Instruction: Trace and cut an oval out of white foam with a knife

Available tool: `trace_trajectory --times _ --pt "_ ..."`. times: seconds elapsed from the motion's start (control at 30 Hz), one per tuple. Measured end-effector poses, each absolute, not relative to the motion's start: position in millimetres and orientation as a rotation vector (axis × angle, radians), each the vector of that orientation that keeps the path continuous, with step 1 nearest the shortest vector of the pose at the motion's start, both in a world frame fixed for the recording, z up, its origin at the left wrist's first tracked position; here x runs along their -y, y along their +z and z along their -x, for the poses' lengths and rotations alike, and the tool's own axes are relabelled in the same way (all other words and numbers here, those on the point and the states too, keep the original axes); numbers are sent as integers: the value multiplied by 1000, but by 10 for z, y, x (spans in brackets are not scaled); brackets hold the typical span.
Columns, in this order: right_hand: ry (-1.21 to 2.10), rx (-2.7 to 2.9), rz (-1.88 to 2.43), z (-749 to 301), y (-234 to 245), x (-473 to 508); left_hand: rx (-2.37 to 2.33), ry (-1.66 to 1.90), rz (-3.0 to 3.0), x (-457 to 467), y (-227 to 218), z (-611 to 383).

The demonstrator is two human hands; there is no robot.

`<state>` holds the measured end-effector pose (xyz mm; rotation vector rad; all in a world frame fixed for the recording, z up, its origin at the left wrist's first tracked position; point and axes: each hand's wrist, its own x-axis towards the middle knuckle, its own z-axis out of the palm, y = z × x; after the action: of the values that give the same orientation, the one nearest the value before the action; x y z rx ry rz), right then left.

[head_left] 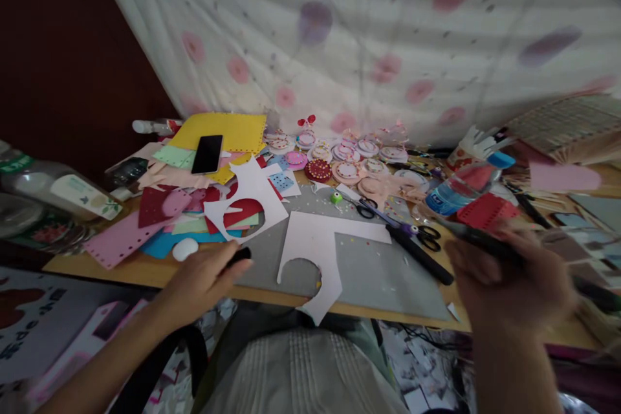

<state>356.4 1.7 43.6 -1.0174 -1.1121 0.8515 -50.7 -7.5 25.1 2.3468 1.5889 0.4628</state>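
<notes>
My left hand (206, 278) rests at the front edge of the wooden table (145, 270), its fingers curled round a small black object (239, 255) that I cannot name. My right hand (509, 278) is blurred by motion at the right; its fingers close on a long dark tool (478, 237) that carries a red perforated foam piece (486, 210). Between the hands lies a white paper sheet (317, 242) with a round hole cut out, on a grey cutting mat (383, 272).
Coloured foam scraps (160, 220), a yellow sheet (237, 130) with a black phone (207, 153), several round decorated discs (347, 162), scissors (422, 233), a water bottle (466, 186) and a plastic jar (53, 189) crowd the table. A spotted curtain (363, 32) hangs behind.
</notes>
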Motion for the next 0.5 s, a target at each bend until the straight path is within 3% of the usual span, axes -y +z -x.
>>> trace_trajectory --times 0.13,0.37,0.5 --pt "1116 910 836 -3112 187 -256 -1335 394 -2450 26 -44 32" --pt "1075 1149 1029 -2588 -587 -549 -1141 521 -2536 -548 -509 -438" --pt "1141 1198 1052 -2483 -862 -724 -1024 533 -2513 -468 -562 -573"
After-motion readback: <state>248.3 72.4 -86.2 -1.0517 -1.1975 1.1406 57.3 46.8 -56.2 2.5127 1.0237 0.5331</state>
